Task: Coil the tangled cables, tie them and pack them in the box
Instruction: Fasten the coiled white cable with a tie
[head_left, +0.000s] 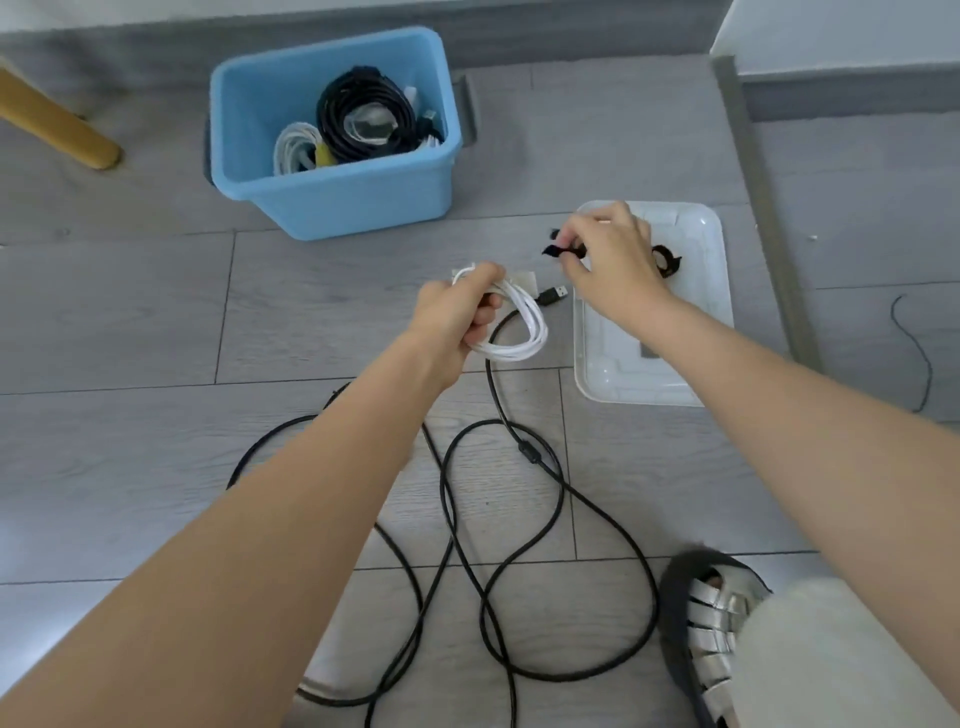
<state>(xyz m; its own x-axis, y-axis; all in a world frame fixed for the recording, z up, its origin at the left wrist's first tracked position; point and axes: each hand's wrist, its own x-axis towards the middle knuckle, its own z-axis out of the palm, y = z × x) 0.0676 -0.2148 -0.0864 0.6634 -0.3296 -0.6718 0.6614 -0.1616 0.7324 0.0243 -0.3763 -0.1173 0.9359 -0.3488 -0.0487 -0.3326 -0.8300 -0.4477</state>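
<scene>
the long black cable (524, 499) sprawls in loose crossing loops on the floor, running beneath both arms, so a careless pull could drag it into a tighter knot. the blue box (332, 202) stands well apart at the back, already holding coiled cables. the white coil (519, 327) sits gripped in the curled left hand (457, 312); if that grip loosens during wrapping, the loops may spring open. the right hand (608, 254), above the white tray (696, 374), pinches a black tie strap (558, 250), which could slip or stick to itself.
</scene>
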